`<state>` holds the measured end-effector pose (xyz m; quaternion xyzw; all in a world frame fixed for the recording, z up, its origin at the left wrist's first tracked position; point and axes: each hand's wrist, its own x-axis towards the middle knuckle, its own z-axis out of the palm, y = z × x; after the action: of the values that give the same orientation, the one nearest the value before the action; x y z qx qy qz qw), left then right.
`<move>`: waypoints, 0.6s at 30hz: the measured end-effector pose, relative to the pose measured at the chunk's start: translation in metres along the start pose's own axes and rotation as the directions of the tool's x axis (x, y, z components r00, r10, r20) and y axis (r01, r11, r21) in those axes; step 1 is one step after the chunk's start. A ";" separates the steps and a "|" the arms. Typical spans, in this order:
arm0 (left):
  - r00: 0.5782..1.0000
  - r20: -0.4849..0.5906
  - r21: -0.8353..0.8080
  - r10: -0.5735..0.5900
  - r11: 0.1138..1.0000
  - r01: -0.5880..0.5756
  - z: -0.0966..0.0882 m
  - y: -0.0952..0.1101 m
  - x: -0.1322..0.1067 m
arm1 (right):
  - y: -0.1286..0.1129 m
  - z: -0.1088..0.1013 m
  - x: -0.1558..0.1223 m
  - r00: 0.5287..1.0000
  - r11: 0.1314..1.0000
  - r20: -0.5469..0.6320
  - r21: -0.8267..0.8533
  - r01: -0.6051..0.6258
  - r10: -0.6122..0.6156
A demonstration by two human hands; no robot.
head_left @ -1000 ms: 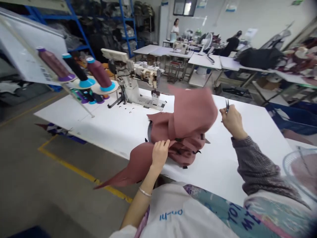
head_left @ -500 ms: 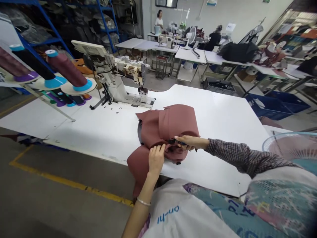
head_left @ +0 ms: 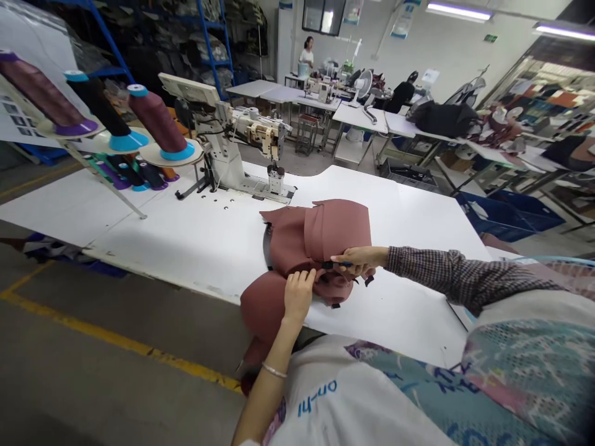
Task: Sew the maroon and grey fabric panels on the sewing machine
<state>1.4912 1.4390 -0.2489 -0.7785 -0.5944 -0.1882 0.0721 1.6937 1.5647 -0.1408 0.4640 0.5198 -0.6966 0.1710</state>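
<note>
Currently, your right hand (head_left: 359, 258) curls closed around a small blue-and-dark tool (head_left: 344, 264), partly hidden; your left hand (head_left: 299, 295), fingers bent, grips the reddish-brown workpiece (head_left: 341, 226) just beside it. That piece lies bunched on the white table (head_left: 409, 207), draping over the near edge. Best keep it taut, left fingers clear of the tool.

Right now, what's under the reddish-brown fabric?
Under the fabric is the white table; a grey curved strip peeks out at the left. Anything else beneath the folds is covered, so I can't tell.
</note>
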 end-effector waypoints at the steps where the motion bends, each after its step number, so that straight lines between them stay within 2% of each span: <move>1: 1.000 0.002 -0.004 0.000 1.000 0.000 0.001 -0.001 0.000 | -0.001 0.000 0.000 1.000 1.000 -0.006 -0.012 0.001 -0.001; 6: 1.000 0.021 -0.004 -0.015 1.000 0.015 0.001 -0.005 -0.007 | -0.001 0.006 0.001 0.996 0.997 -0.073 -0.059 -0.048 0.043; 8: 1.000 -0.011 -0.007 0.008 1.000 -0.008 -0.006 -0.007 -0.016 | -0.004 0.019 0.008 0.987 0.993 -0.160 -0.117 0.014 -0.033; 10: 0.993 -0.065 -0.006 0.099 0.995 -0.100 -0.021 -0.010 -0.028 | -0.014 0.040 0.024 0.962 0.971 -0.191 -0.176 0.160 -0.193; 12: 0.967 -0.104 0.018 0.233 0.972 -0.233 -0.041 -0.013 -0.043 | -0.031 0.068 0.049 0.944 0.944 -0.134 -0.183 0.275 -0.301; 14: 0.936 -0.117 0.066 0.333 0.943 -0.327 -0.064 -0.017 -0.057 | -0.051 0.097 0.075 0.948 0.937 -0.017 -0.155 0.313 -0.319; 16: 0.922 -0.132 0.127 0.364 0.929 -0.348 -0.086 -0.021 -0.070 | -0.071 0.123 0.094 0.940 0.918 0.084 -0.202 0.340 -0.330; 18: 0.918 -0.139 0.166 0.371 0.923 -0.348 -0.105 -0.027 -0.079 | -0.084 0.138 0.102 0.922 0.857 0.146 -0.339 0.388 -0.359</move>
<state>1.4262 1.3405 -0.1850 -0.8490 -0.4444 -0.1950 0.2088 1.5167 1.5009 -0.1734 0.2874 0.7119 -0.6264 0.1352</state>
